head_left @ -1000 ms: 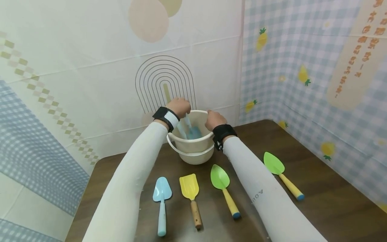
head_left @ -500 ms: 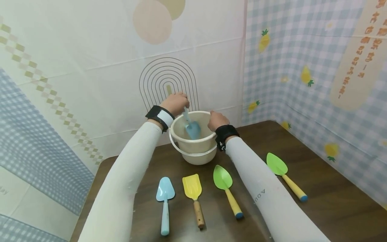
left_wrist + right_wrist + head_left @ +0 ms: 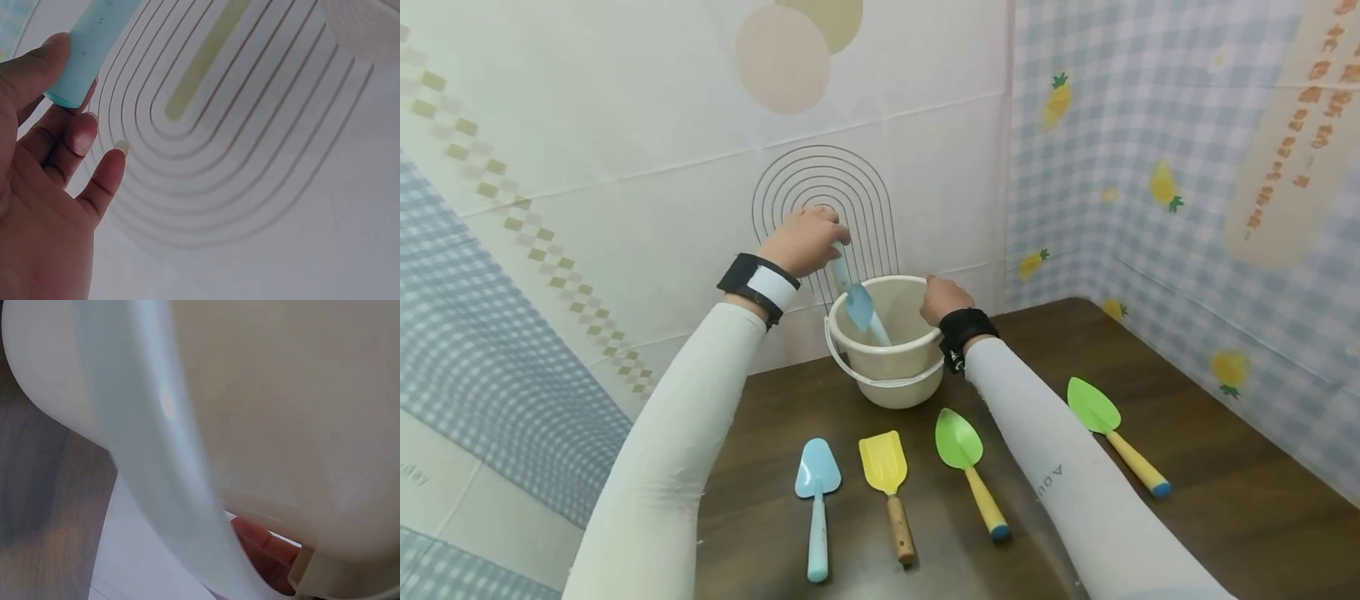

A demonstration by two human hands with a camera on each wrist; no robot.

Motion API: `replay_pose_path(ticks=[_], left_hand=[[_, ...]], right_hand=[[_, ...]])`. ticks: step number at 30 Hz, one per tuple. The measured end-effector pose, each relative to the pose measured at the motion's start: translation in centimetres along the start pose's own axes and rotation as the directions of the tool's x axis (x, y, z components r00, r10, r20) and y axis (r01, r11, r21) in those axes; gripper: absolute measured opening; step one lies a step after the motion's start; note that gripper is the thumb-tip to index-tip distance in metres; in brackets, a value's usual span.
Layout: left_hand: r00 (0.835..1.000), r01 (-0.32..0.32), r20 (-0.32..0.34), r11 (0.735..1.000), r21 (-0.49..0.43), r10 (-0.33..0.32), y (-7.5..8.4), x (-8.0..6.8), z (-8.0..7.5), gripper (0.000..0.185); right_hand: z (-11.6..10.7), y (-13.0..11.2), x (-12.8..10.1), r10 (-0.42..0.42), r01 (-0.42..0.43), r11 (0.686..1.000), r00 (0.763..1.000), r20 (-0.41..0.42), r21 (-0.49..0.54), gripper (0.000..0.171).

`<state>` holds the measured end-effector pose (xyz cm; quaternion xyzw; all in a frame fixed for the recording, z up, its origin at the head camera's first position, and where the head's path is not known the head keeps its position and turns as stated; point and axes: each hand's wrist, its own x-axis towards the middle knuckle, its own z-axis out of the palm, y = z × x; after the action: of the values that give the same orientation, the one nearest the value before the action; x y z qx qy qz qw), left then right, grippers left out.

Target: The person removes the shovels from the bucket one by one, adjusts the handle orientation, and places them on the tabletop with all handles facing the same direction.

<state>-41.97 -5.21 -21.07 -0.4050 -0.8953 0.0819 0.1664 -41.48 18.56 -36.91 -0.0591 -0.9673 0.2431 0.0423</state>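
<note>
My left hand (image 3: pixel 807 240) is above the left side of a cream bucket (image 3: pixel 887 363), pinching a light blue trowel by its handle (image 3: pixel 94 50). The trowel's blade (image 3: pixel 859 307) points down at the bucket's mouth. Inside the bucket leans another pale blue handle (image 3: pixel 880 330); its other end is hidden. At the bucket's right rim, my right hand (image 3: pixel 945 300) grips the edge. In the right wrist view, the fingers (image 3: pixel 269 550) show beneath the white bail handle (image 3: pixel 156 456), against the bucket wall.
Lined up on the dark wooden table (image 3: pixel 760 425) in front are a light blue trowel (image 3: pixel 817 475), a yellow shovel (image 3: pixel 883 462) with a wooden handle and a green trowel (image 3: pixel 958 439). Another green trowel (image 3: pixel 1093 407) lies right of my right arm. Patterned cloth walls stand behind.
My left hand has risen and shifted left, drawing the light blue trowel up from inside the bucket toward its rim. My right hand stays on the rim.
</note>
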Motion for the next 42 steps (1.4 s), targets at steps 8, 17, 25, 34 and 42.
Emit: replay_pose_path(ticks=[8,17,25,34,42], left_hand=[[0.997,0.029,-0.062,0.994,-0.105,-0.036,-0.9,-2.2,-3.6,0.030],[0.978,0.039,-0.191,0.975,-0.220,-0.082,-1.3,-5.4,-5.8,0.028],[0.953,0.059,-0.278,0.975,-0.215,-0.119,-1.2,-9.2,-5.6,0.023],[0.906,0.082,-0.377,0.953,-0.291,-0.193,-1.8,-16.1,-2.1,0.016],[0.915,0.125,-0.341,0.955,-0.268,-0.216,-2.4,-20.1,1.3,0.023]], right_hand=[[-0.3,0.3,0.0,-0.008,0.008,1.000,1.000,0.013,-0.003,0.048],[-0.4,1.0,0.2,-0.014,0.014,1.000,1.000,0.004,-0.006,0.047],[-0.8,1.1,0.4,-0.016,0.016,1.000,1.000,0.011,-0.026,0.047],[-0.6,0.8,0.1,-0.029,0.030,0.999,0.999,0.016,-0.042,0.048],[-0.6,1.2,0.9,-0.044,0.044,0.997,0.999,0.000,-0.057,0.046]])
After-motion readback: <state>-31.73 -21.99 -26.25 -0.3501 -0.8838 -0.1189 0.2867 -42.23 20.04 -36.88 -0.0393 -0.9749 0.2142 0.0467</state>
